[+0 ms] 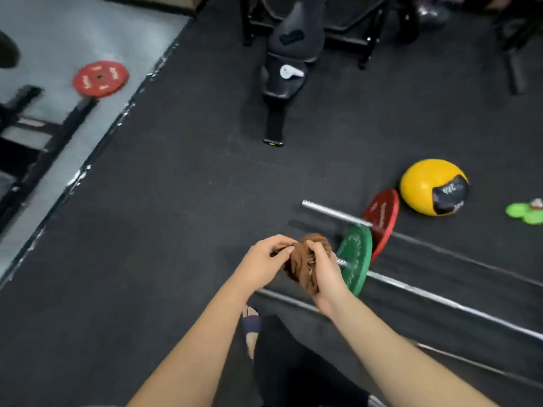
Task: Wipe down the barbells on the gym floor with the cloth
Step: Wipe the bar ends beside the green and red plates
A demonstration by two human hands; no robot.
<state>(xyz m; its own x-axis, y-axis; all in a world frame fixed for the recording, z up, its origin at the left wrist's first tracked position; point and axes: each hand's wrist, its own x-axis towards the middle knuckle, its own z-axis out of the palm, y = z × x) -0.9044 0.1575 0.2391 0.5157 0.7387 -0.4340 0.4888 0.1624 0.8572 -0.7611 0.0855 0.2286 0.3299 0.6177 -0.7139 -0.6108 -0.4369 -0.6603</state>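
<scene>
While we stand on the gym floor (176,230), our left hand (266,259) pinches one edge of the bunched brown cloth (305,259) and our right hand (326,274) grips its other side, just beside the green plate (354,259), whose barbell (440,301) lies alongside the red-plated barbell (335,212) just beyond that plate.

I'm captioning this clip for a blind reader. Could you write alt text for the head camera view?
The left hand and right hand hold a bunched brown cloth together above a dark gym floor. Just beyond lie barbells, one carrying a green plate, another a red plate, with a yellow medicine ball past them on the right.
</scene>
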